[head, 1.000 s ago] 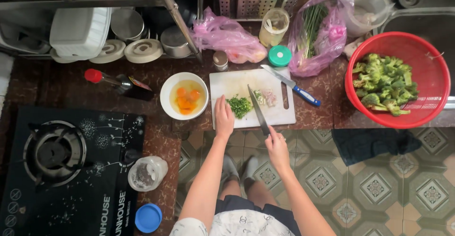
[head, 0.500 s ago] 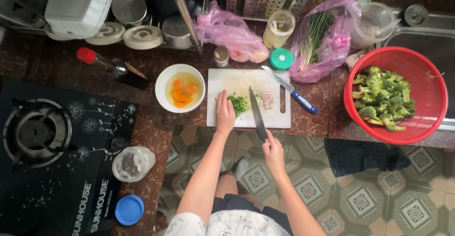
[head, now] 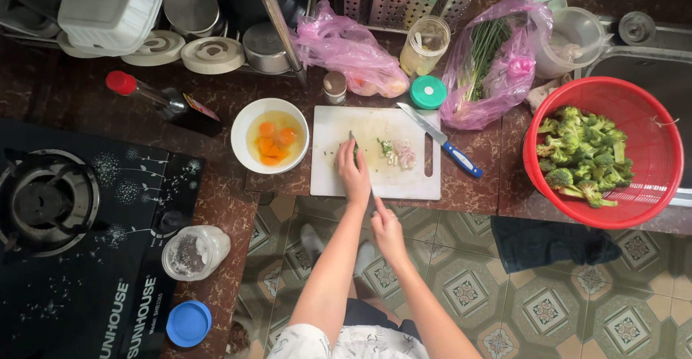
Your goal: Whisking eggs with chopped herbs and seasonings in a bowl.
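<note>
On the board (head: 411,186), just right of the egg bowl (head: 269,135), her left hand (head: 353,174) pinches the greens (head: 353,140) while the right (head: 387,231), off its near edge, grips a knife (head: 375,202)—best curl those fingertips back.

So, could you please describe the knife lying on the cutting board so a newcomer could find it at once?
Start at the white cutting board in the middle of the dark counter, between the bowl of eggs and the red basket of broccoli. The knife lies slanted across its upper right corner, untouched, blade on the board and handle over the edge. Its blue and white handle sets it apart.
</note>
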